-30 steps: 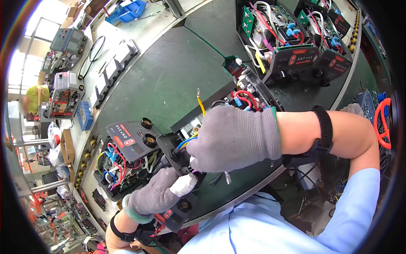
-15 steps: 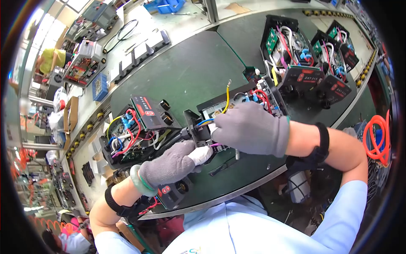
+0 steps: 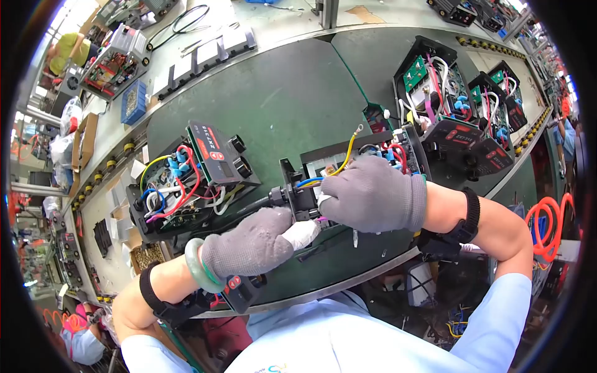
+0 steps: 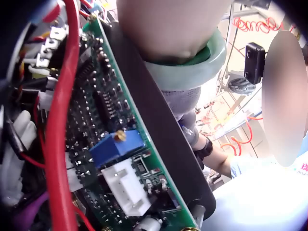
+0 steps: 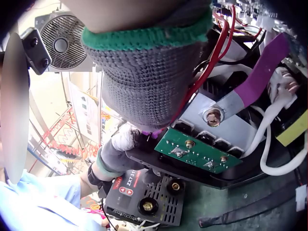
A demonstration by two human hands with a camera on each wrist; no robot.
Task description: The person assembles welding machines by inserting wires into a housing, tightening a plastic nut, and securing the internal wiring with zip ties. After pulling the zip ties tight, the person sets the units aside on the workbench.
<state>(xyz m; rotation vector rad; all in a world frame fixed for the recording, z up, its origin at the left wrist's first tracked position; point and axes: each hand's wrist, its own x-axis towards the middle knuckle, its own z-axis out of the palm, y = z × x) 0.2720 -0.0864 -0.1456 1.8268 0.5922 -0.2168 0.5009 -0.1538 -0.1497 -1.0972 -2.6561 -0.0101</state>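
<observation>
The head view shows an open-topped unit [image 3: 320, 168] on the green work surface [image 3: 261, 93], partly hidden by the gloved right hand [image 3: 373, 193]. That hand's fingers are bent at the unit's black end panel [image 3: 288, 174]; whether they pinch the blue wire [image 3: 309, 181] beside them cannot be told. The left hand [image 3: 249, 242] lies just below the black cable [image 3: 249, 208], its white-wrapped thumb [image 3: 301, 235] stretched toward the panel's lower edge. Its fingertips are hidden, so whether they grip anything cannot be told either.

With its metal and packed parts, the unit is probably fairly heavy and rigid, best steadied by the panel or the chassis edges. The panel looks stiff and thin; its edges may be hard on bare skin, but the knitted gloves should give some friction. The cable seems thick and springy, likely to tug at the panel, so a hold close to the gland [image 3: 278, 197] would control it best. The blue wire and the yellow wire [image 3: 351, 152] look pliable; they are better held by their insulation than by the lug. The crowded components inside call for a light touch.
</observation>
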